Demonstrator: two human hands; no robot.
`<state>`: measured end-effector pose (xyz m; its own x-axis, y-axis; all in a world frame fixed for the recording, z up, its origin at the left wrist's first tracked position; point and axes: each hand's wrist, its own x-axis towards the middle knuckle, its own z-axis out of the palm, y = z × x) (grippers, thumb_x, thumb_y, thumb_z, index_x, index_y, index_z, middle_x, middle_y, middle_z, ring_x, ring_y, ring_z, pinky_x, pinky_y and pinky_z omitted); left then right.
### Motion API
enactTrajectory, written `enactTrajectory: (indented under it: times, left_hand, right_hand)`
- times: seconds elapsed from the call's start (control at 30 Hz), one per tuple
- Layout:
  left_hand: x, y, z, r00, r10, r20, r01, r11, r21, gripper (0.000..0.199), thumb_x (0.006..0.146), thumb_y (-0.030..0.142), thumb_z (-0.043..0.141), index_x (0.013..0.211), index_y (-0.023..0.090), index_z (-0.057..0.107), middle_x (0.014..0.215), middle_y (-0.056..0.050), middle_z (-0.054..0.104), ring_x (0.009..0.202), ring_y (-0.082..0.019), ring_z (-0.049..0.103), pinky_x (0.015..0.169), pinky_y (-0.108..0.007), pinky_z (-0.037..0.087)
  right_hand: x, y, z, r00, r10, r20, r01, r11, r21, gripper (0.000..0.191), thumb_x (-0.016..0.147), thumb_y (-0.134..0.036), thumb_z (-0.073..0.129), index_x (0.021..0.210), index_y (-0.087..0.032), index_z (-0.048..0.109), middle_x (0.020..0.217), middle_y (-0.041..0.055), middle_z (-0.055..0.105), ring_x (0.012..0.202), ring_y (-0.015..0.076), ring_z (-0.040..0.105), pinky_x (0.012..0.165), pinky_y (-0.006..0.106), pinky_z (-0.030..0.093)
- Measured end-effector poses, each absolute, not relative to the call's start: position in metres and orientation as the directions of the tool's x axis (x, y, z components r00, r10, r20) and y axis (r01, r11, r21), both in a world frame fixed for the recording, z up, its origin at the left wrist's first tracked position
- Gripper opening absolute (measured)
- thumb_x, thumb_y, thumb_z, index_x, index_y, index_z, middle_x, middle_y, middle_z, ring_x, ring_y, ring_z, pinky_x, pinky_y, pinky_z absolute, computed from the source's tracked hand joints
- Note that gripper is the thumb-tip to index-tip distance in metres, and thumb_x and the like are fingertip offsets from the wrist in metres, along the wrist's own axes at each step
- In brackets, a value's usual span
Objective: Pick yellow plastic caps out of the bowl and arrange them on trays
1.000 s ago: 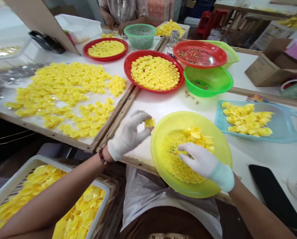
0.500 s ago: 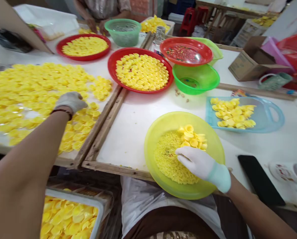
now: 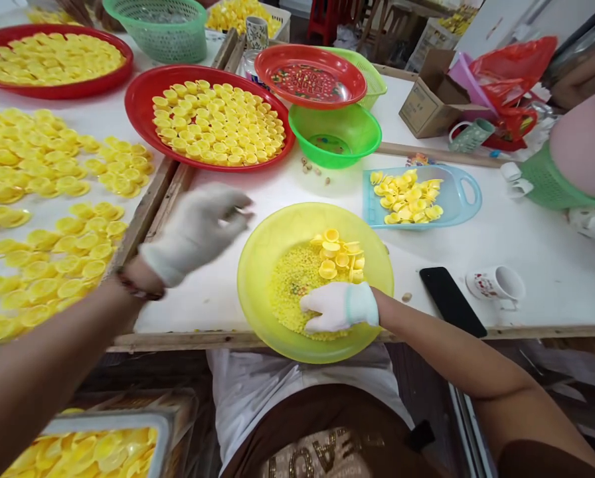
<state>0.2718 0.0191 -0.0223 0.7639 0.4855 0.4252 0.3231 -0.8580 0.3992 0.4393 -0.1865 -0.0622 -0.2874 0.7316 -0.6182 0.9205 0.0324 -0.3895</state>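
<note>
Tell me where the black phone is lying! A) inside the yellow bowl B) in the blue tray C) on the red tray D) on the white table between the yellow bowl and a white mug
D: the black phone lies flat on the white table, with the yellow bowl on one side and the white mug on the other.

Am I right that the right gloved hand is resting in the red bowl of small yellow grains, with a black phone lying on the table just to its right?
Not quite. The head view shows the right hand resting in a yellow bowl, not a red one. The small yellow grains are in it, and the black phone does lie on the table to its right.
</note>
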Motion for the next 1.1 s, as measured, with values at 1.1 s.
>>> enactTrajectory:
  times: [1.1]
  left_hand:
    - [0.316,-0.065,-0.062,0.826,0.306,-0.474,0.397,0.283,0.873,0.03,0.074,0.035,0.074,0.094,0.013,0.066,0.072,-0.006,0.071,0.064,-0.015,0.067,0.063,-0.024,0.053]
  right_hand:
    - [0.468,-0.222,-0.045,0.091,0.993,0.08,0.739,-0.013,-0.673,0.026,0.095,-0.029,0.057,0.12,-0.023,0.064,0.105,0.0048,0.07,0.098,0.0206,0.064,0.091,0.035,0.048]
